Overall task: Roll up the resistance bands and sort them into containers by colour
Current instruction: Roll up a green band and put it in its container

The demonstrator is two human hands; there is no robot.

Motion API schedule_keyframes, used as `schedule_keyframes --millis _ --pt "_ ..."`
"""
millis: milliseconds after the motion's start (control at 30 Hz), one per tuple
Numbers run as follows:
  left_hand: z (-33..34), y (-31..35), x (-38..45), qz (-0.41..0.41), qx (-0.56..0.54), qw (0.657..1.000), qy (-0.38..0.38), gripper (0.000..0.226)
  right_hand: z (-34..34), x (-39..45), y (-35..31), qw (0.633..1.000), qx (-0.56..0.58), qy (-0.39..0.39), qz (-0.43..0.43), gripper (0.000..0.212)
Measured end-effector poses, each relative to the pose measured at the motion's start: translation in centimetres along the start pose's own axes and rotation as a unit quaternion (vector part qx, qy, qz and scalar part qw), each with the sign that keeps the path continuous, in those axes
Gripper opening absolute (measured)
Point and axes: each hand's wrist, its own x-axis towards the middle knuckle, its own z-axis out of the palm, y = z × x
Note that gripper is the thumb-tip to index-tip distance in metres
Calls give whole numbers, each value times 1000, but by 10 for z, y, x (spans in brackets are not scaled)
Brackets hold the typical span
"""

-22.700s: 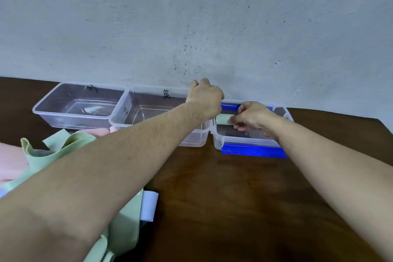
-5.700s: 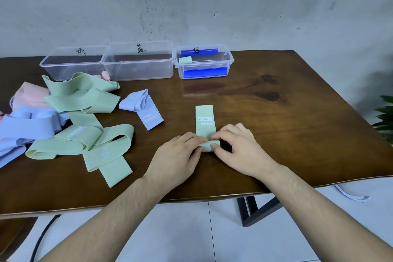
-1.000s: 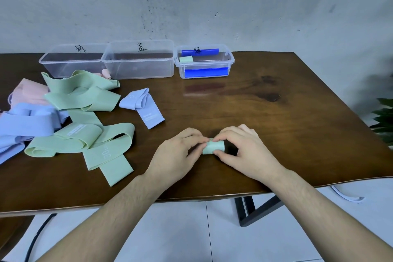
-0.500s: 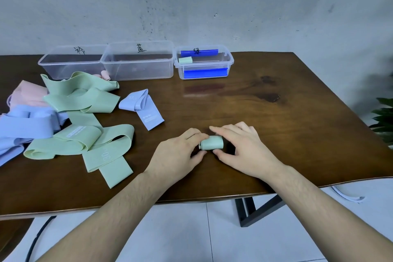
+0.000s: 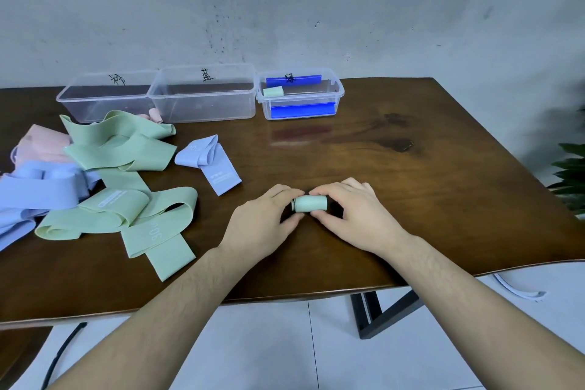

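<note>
On the table [image 5: 411, 199], fingers [image 5: 292, 193] half-hide the green roll [image 5: 309, 203].

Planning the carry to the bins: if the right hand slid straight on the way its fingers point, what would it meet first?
The right hand points left, so first the green roll it already pinches, then the left hand right behind it.

Three tubs [image 5: 202, 95] line the wall, two green rolls [image 5: 309, 203] are done, one hand [image 5: 262, 225] sits either side, and green, blue and pink loose bands [image 5: 120, 149] pile too tangled to count.
</note>
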Motion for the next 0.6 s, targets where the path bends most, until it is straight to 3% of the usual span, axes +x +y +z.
schedule_keyframes --millis 100,200,333,500,600 --pt "-2 2 5 -39 -59 997 -11 38 0 4 -2 1000 15 -3 13 29" --pt "-7 3 8 -65 -194 979 -17 38 -1 7 -6 995 91 8 40 26" --pt "-18 15 5 -128 -405 906 2 26 -5 10 -21 964 247 18 98 23" --pt "-24 27 1 -214 -505 836 10 16 -8 11 -37 933 335 62 115 36" --pt "-24 28 -3 -232 -582 779 14 22 -6 11 -44 925 352 97 104 38"
